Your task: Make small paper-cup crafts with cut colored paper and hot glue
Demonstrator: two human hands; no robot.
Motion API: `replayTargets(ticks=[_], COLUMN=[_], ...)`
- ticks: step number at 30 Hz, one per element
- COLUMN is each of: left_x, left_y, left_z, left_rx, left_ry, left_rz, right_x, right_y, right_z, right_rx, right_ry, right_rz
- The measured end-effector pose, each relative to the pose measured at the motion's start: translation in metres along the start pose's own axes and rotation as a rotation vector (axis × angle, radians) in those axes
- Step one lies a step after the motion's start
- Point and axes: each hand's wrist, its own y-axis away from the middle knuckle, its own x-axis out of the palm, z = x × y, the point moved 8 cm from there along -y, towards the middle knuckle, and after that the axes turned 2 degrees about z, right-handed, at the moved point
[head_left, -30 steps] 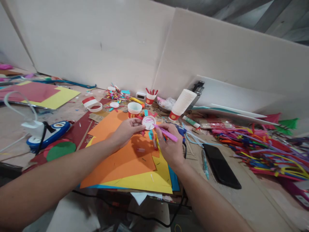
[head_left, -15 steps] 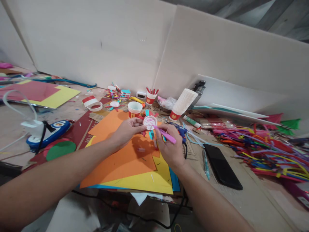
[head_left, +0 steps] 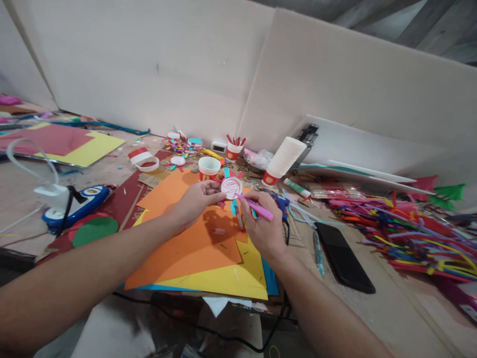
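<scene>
Disc (head_left: pixel 231 188), pink-scribbled, above orange paper (head_left: pixel 179 253), between desk's (head_left: pixel 108 171) front and back edges | left hand (head_left: pixel 203 199) pinching its rim | right hand (head_left: pixel 263 223) closed around pink marker (head_left: pixel 261 209) | apparently colouring; further strokes need steady rim

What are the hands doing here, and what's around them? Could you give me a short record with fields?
Left hand: the left hand holds a small white disc by its edge
Right hand: the right hand grips a pink marker, tip at the disc's lower edge; contact unclear
Disc face: pink marks
Below the hands: orange paper over yellow paper
Beyond the hands: open paper cup, tilted stack of cups
Right side: black phone
Left side: green paper circle
</scene>
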Motion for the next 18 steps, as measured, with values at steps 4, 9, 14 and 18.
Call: replayTargets(ticks=[4, 9, 14, 18], left_x=[0.002, 0.0, 0.0, 0.006], left_y=[0.0, -0.001, -0.003, -0.001], left_z=[0.0, 0.0, 0.004, 0.006], left_rx=[-0.007, 0.023, 0.009, 0.003], left_ry=[-0.015, -0.026, -0.039, -0.06], left_rz=[0.019, 0.02, 0.04, 0.077], right_x=[-0.004, -0.002, 0.002, 0.001], right_y=[-0.001, -0.001, -0.001, -0.002], right_z=[-0.005, 0.002, 0.01, 0.011], right_rx=[0.012, -0.009, -0.002, 0.002], right_ry=[0.021, 0.007, -0.051, -0.072], right_rz=[-0.034, 0.001, 0.041, 0.027])
